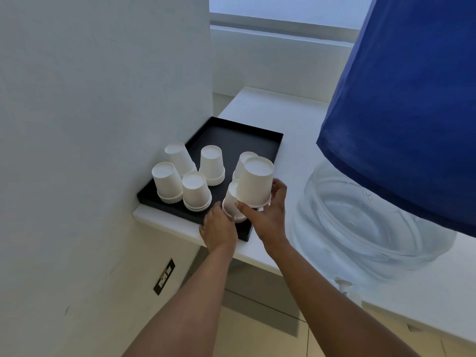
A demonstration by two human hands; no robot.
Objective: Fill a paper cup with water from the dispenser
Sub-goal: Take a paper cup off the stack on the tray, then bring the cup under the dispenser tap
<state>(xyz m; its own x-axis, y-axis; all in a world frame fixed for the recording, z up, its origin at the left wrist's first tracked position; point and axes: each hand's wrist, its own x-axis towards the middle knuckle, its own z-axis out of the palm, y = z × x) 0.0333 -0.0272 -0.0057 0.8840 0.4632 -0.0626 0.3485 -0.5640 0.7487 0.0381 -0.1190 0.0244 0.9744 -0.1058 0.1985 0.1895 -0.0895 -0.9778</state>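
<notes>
1. Both hands work at mid-frame — the right hand (268, 215) grips an upturned paper cup (256, 180) by its rim, lifted off the stack (233, 202).
2. Left hand (219, 229) closes around that stack on the black tray (231, 135).
3. Dispenser (373, 222) stands right of it, on the white surface (291, 117).

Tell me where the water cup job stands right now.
Done: nothing filled yet. In hand: the right hand lifts one upside-down paper cup off a stack that the left hand steadies on the black tray. Left: turn the cup upright, carry it to the dispenser tap, fill it.
</notes>
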